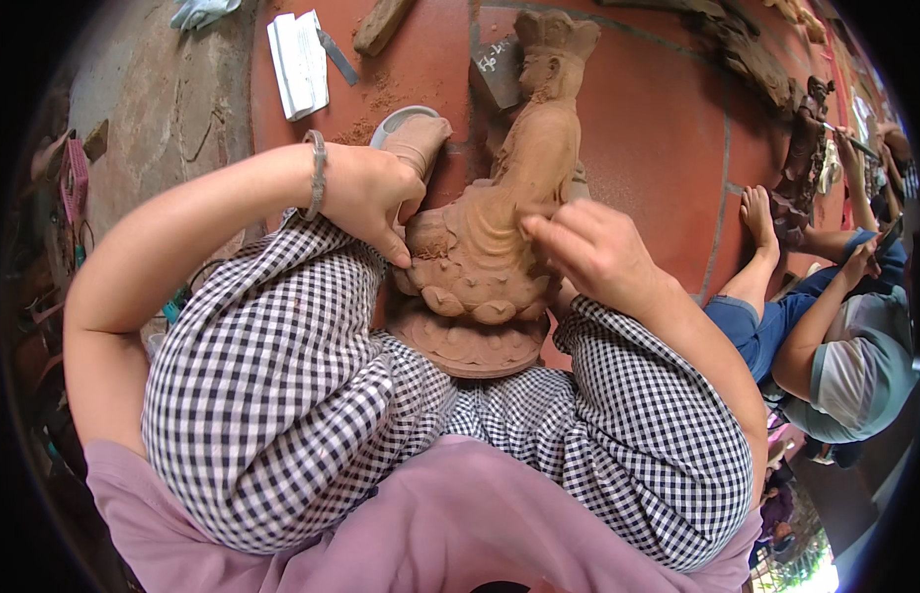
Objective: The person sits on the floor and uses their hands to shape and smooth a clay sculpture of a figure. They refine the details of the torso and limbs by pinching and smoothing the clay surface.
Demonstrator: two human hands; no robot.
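Note:
A carved wooden statue [524,168] of a seated, crowned figure on a lotus-shaped base [470,341] lies tilted between my knees on the red tiled floor. My left hand [366,193], with a metal bracelet on the wrist, grips the statue's left side at the base. My right hand [593,247] rests against the folds of the figure's robe, fingers pinched together on something small that I cannot make out. My legs in black-and-white checked trousers [282,385] flank the statue.
A folded white paper [300,61], a metal blade [336,54] and a wood offcut [383,25] lie on the floor ahead. Wood dust is scattered near them. At right, another seated person [836,346] works on a dark carved piece [801,163].

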